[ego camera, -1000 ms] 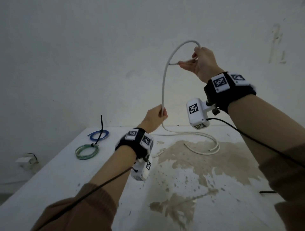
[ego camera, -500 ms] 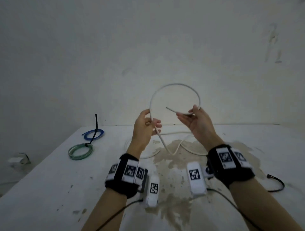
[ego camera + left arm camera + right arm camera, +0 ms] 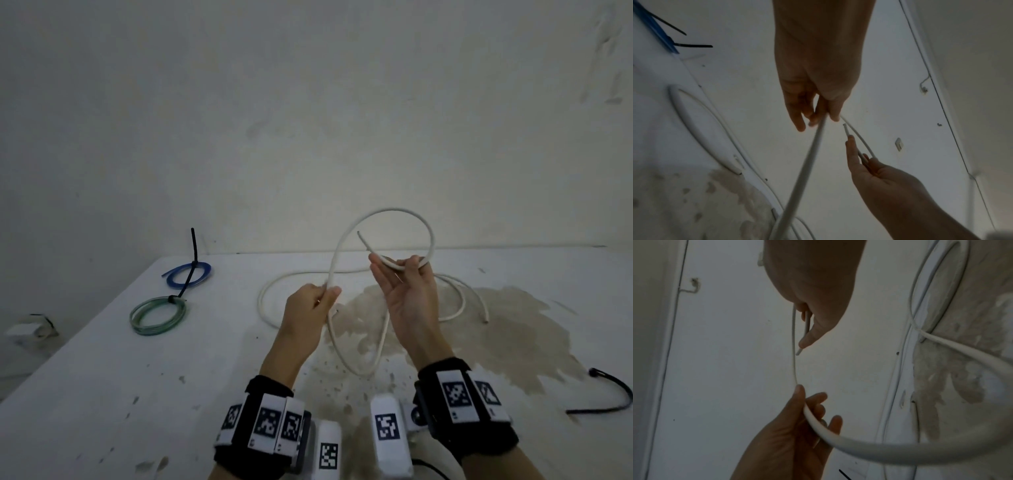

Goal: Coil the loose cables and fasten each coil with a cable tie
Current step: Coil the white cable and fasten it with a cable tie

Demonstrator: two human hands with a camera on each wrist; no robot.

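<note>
The white cable (image 3: 387, 214) pinched in the left hand (image 3: 308, 308) and held at the fingertips of the right hand (image 3: 409, 301) has a smooth, matt, plastic-looking sheath. Beneath the fingers, the table (image 3: 102, 394) is a matt white surface, chipped and speckled, with a rough brownish patch (image 3: 496, 335) of worn finish. Well left of the fingers, the green coil (image 3: 158, 316) looks translucent and glossy, the blue coil (image 3: 188, 275) smooth, each bound by a black plastic tie (image 3: 193, 253).

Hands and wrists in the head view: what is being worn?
Both hands, left and right, are bare. Each wrist has a black band with white square-patterned tags and a white tagged camera box. Thin black cables trail back.
</note>
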